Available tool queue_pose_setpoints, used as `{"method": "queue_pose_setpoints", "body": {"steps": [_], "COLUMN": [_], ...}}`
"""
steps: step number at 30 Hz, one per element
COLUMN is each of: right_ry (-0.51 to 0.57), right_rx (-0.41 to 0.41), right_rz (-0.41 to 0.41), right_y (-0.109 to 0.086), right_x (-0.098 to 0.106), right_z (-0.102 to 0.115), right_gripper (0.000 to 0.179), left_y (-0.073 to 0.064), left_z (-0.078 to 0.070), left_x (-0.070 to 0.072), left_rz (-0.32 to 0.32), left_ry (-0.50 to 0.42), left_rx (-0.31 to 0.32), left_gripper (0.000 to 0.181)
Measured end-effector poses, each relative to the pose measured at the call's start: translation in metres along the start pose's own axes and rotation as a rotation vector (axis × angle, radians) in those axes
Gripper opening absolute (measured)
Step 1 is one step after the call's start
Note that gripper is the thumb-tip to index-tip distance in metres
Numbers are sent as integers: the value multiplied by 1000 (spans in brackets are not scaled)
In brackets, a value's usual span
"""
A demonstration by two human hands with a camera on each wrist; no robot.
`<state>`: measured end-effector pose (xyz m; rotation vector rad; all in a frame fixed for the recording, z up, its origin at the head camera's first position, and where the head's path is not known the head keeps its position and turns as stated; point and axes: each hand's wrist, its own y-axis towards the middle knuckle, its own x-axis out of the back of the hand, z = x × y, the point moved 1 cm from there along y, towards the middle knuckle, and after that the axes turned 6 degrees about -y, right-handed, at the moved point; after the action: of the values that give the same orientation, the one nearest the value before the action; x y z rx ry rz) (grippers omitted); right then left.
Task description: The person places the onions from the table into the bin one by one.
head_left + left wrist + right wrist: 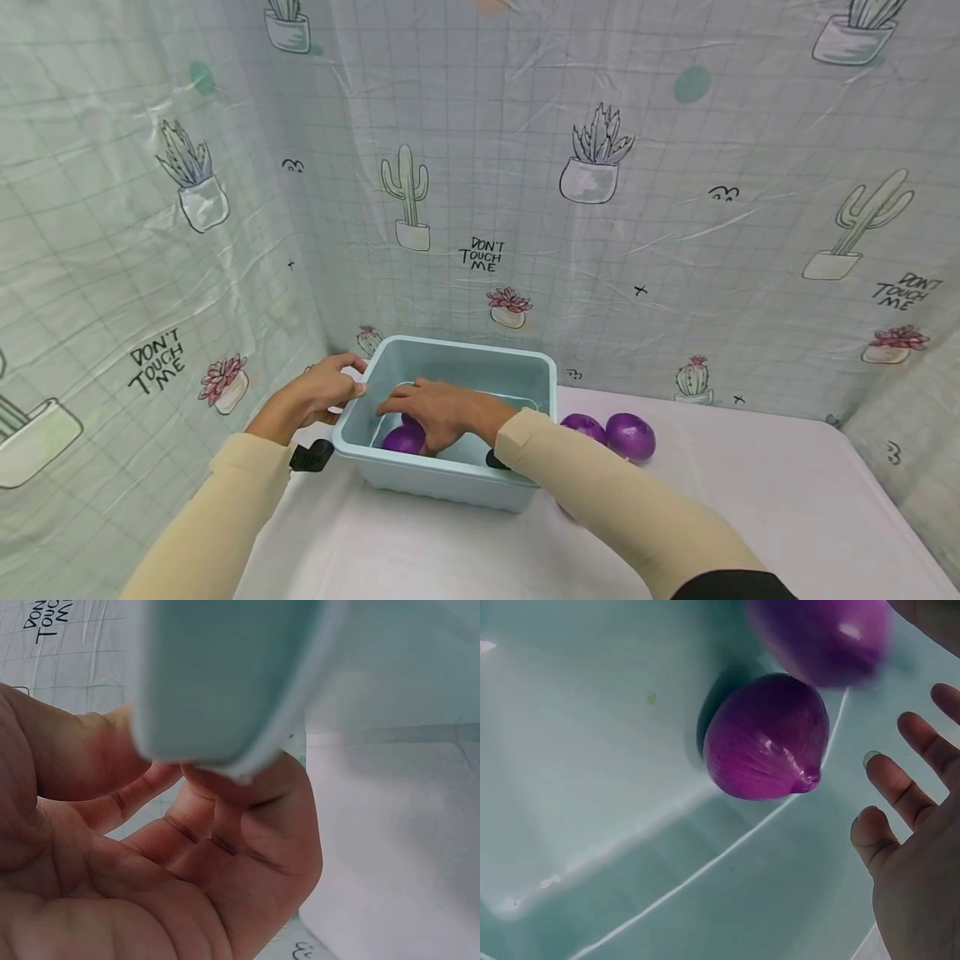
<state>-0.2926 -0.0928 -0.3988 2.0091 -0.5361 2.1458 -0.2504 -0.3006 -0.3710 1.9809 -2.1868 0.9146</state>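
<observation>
A pale blue plastic bin (442, 492) stands on the table. My left hand (318, 392) grips its left rim, and the left wrist view shows thumb and curled fingers around the rim's edge (202, 761). Inside the bin, my right hand (438, 412) reaches over two red onions (402, 440) near the left end. From the right wrist, one onion (769, 739) shows its pointed tip, with a second onion (825, 637) right beside it. The fingers of my right hand (919, 817) are spread and loosely extended, with a gap between them and the onions.
More red onions (630, 437) lie on the white tablecloth (720, 492) right of the bin, partly covered by my right sleeve. A hanging sheet (480, 167) printed with cacti rises behind and at both sides. Small black wrist cameras (311, 456) sit at my cuffs.
</observation>
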Motion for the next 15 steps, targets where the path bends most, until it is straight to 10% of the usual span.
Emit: {"method": "queue_pose_setpoints", "body": {"steps": [15], "right_ry": [143], "right_rx": [-154], "right_rz": [-60], "right_y": [-81], "right_x": [53], "right_z": [-19], "right_gripper": [91], "left_y": [7], "left_z": [3], "left_x": [-2], "left_rz": [12], "left_ry": [32], "left_rx": [-36], "left_gripper": [42]}}
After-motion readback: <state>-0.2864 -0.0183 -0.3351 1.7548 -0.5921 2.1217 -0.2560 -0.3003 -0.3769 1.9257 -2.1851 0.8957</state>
